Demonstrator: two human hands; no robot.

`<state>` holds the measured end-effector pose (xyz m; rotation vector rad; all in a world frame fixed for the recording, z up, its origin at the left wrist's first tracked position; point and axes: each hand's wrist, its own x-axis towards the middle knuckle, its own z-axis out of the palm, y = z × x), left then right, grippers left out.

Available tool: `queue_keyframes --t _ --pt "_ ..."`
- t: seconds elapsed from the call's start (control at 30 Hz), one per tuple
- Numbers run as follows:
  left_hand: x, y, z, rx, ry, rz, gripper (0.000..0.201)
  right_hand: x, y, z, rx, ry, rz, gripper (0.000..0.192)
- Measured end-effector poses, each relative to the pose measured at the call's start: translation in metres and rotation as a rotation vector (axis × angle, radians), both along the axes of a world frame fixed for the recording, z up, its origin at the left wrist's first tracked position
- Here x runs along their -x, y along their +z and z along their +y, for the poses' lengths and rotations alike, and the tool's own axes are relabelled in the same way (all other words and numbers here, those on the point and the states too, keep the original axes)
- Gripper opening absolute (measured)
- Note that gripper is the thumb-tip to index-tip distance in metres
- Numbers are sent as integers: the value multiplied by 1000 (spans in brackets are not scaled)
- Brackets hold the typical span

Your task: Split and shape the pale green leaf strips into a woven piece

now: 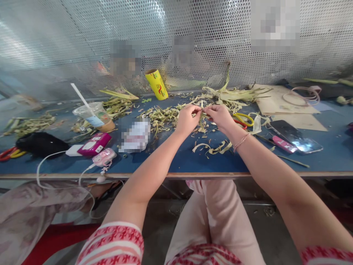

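Two hands meet over the blue table: one left hand (187,119), one right hand (219,116). Just right of the right hand lies one pair of yellow-handled scissors (244,117); farther right, one phone (296,137) and one pink wire ring (302,96). Beyond the left hand stands one yellow roll (156,84); well left of it, one plastic cup (93,116) with one straw (79,96)

Thin green-tan leaf strip (202,115), held taut between both hands above blue table.

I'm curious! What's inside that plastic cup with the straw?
The plastic cup holds a white straw and a little brownish drink at the bottom. Its label hides part of the inside.
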<state>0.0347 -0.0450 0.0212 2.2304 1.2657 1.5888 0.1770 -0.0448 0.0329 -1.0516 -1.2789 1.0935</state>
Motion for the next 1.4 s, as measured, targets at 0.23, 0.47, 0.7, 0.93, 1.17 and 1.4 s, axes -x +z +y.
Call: queue_keyframes --t 0.23,0.47,0.7,0.93,1.17,1.4 --pt "2 0 -1 -97 27 49 11 2 -2 -2 -31 -41 0 24" --pt "3 -1 -3 -216 31 139 11 7 2 -7 78 5 178 22" --pt "5 -2 -1 -239 36 191 13 6 0 -6 29 -16 104 25" --pt "6 -4 2 -194 33 209 16 6 0 -6 68 -6 156 20" --pt "3 -4 5 -159 17 133 15 5 4 -9 64 37 144 18" --pt "2 -6 7 -61 22 46 15 4 -1 -4 -102 -6 -79 10"
